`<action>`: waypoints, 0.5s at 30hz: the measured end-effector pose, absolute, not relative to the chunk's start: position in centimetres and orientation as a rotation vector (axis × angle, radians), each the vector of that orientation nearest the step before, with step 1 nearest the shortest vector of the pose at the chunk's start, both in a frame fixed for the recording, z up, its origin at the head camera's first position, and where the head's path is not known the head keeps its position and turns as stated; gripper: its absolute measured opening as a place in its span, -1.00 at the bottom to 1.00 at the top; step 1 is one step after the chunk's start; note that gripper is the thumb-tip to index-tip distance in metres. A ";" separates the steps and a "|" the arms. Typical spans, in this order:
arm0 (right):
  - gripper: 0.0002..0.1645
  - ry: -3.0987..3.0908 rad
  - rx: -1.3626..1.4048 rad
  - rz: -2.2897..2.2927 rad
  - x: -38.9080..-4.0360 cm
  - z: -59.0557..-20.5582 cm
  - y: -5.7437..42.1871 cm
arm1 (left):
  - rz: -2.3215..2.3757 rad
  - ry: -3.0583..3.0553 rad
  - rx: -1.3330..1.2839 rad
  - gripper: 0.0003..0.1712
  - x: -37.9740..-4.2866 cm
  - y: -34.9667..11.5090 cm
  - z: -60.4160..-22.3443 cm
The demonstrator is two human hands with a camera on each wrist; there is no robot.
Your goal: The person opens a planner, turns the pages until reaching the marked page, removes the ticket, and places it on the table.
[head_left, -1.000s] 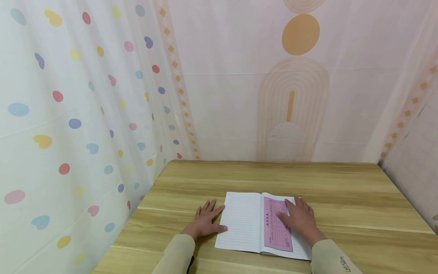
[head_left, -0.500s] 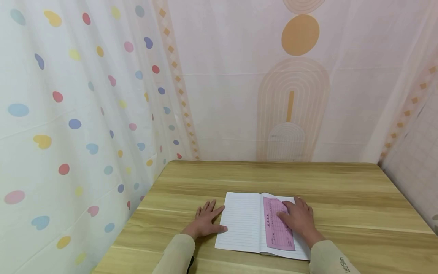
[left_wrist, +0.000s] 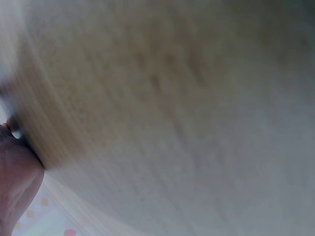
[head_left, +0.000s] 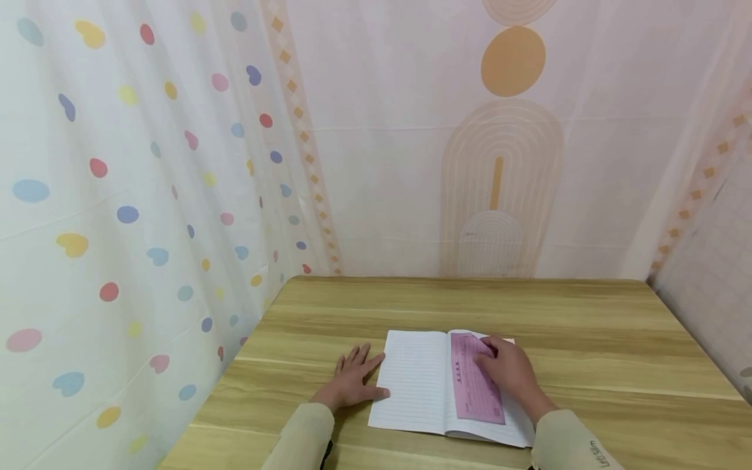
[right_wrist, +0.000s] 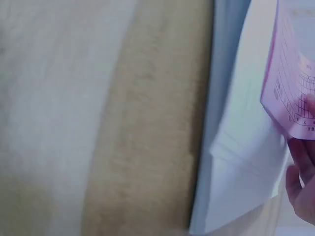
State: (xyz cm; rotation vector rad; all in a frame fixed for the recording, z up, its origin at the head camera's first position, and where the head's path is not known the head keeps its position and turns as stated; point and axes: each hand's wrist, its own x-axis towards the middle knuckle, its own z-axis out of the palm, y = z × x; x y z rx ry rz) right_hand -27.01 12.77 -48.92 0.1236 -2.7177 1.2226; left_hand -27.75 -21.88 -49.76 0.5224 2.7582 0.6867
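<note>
A lined notebook (head_left: 411, 382) lies spread on the table. Over its right page is a pink printed slip (head_left: 473, 391), tilted a little. My right hand (head_left: 512, 369) pinches the slip's right edge between thumb and fingers. In the right wrist view the pink slip (right_wrist: 288, 83) stands lifted off the white page (right_wrist: 246, 162), with the fingers (right_wrist: 301, 157) under its edge. My left hand (head_left: 351, 378) rests with spread fingers at the notebook's left edge, its thumb on the page. Only part of the left hand (left_wrist: 17, 177) shows in the left wrist view.
The wooden table (head_left: 470, 300) reaches back to a pale curtain (head_left: 388, 196) with an arch pattern. At the left hangs another curtain (head_left: 147, 261) with coloured dots and hearts. A pale wall or cloth (head_left: 717, 281) borders the table's right side.
The right hand's fingers have closed on the slip's edge, where they lay spread over it before. The slip has shifted and come up off the page. The left hand has stayed still.
</note>
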 end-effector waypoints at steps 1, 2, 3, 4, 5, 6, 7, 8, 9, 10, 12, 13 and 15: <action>-0.59 -2.710 0.116 1.285 -27.0 -48.8 12.9 | 0.689 2.757 0.521 0.00 -27.7 -21.9 -49.7; -0.57 -2.705 0.111 1.344 -27.0 -48.6 13.0 | 0.691 2.756 0.521 0.00 -27.7 -21.9 -49.7; -0.54 -2.702 0.101 1.386 -27.0 -48.5 13.2 | 0.691 2.755 0.519 0.00 -27.7 -21.9 -49.7; -0.51 -2.701 0.091 1.414 -27.1 -48.4 13.4 | 0.694 2.753 0.517 0.00 -27.6 -21.9 -49.7; -0.49 -2.702 0.077 1.438 -27.1 -48.3 13.7 | 0.693 2.753 0.516 0.00 -27.6 -21.9 -49.7; -0.46 -2.713 0.062 1.456 -27.2 -48.3 14.0 | 0.697 2.753 0.516 0.00 -27.6 -21.9 -49.6; -0.44 -2.728 0.039 1.469 -27.3 -48.2 14.4 | 0.699 2.753 0.515 0.00 -27.6 -21.9 -49.7; -0.42 -2.747 0.015 1.480 -27.3 -48.2 14.8 | 0.700 2.755 0.517 0.00 -27.5 -21.9 -49.6; -0.40 -2.765 -0.011 1.482 -27.4 -48.2 15.3 | 0.704 2.755 0.516 0.00 -27.5 -21.9 -49.6; -0.39 -2.780 -0.027 1.480 -27.5 -48.2 15.8 | 0.705 2.756 0.517 0.00 -27.5 -21.9 -49.6; -0.35 -2.811 -0.073 1.478 -27.6 -48.2 16.9 | 0.710 2.756 0.517 0.00 -27.5 -21.9 -49.6; -0.33 -2.821 -0.093 1.478 -27.6 -48.2 17.5 | 0.708 2.757 0.518 -0.01 -27.5 -21.9 -49.6; -0.31 -2.833 -0.108 1.454 -27.7 -48.2 18.7 | 0.708 2.756 0.517 -0.01 -27.5 -21.9 -49.6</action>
